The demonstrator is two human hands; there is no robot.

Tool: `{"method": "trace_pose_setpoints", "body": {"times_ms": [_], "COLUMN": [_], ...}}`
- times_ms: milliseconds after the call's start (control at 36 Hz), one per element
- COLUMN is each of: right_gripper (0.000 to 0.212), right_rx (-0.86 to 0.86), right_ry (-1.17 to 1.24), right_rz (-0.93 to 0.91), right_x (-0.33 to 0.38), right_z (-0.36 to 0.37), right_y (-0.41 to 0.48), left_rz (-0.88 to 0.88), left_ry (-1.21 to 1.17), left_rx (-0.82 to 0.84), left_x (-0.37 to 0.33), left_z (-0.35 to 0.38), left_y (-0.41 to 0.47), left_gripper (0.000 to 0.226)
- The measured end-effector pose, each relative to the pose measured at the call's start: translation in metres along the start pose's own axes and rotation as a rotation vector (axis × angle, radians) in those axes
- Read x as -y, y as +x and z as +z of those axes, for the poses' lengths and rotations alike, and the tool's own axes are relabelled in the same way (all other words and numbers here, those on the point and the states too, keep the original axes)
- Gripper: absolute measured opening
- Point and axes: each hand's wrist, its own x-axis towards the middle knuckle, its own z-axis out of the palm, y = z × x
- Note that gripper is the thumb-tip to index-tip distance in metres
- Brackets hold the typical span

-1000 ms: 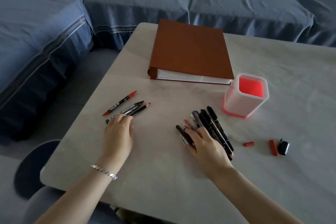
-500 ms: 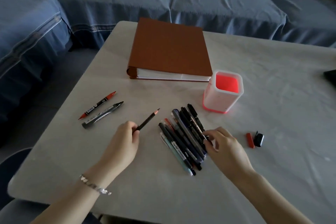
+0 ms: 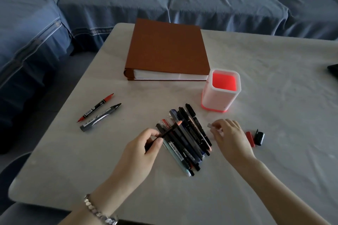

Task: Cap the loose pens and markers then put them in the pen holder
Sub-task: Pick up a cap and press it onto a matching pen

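Note:
My left hand (image 3: pixel 140 149) pinches a thin black pen with a bare orange tip (image 3: pixel 171 129), held slanted over the left side of a pile of several dark pens (image 3: pixel 188 137) on the grey table (image 3: pixel 274 97). To the pile's right, my right hand (image 3: pixel 228 137) pinches a small clear cap (image 3: pixel 213 127) just above the table. The white pen holder with a red inside (image 3: pixel 221 91) stands upright beyond the pile. A red-tipped marker (image 3: pixel 96 107) and a grey marker (image 3: pixel 100 117) lie uncapped at the left. A red cap (image 3: pixel 250 139) and a black cap (image 3: pixel 259 137) lie right of my right hand.
A closed brown binder (image 3: pixel 168 49) lies at the table's back, touching nothing but close to the holder. A blue sofa (image 3: pixel 164 0) wraps the far and left sides. A dark object (image 3: pixel 333 69) pokes in at the right edge.
My left hand carried the orange-tipped pen rightward from the two markers to above the pile. My right hand left the pile, moved right and picked up a clear cap.

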Motion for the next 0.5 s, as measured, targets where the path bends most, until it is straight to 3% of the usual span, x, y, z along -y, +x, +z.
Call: {"method": "trace_pose_setpoints", "body": {"times_ms": [83, 167, 333, 500], "right_gripper": [0.004, 0.012, 0.024, 0.026], "right_rx": [0.047, 0.032, 0.069, 0.105], "right_ry": [0.308, 0.528, 0.642, 0.592], "right_rz": [0.067, 0.010, -0.065, -0.106], "right_x": [0.017, 0.032, 0.042, 0.046], "right_z": [-0.016, -0.032, -0.055, -0.062], "right_y": [-0.006, -0.013, -0.021, -0.024], "left_rz": [0.048, 0.083, 0.108, 0.151], "left_ry": [0.003, -0.015, -0.080, -0.052], "left_rx": [0.009, 0.015, 0.061, 0.054], "left_x": [-0.008, -0.016, -0.027, -0.027], "left_z": [-0.002, -0.002, -0.004, -0.005], "left_y": [-0.002, -0.004, -0.008, -0.010], "left_gripper": [0.011, 0.011, 0.010, 0.008]}}
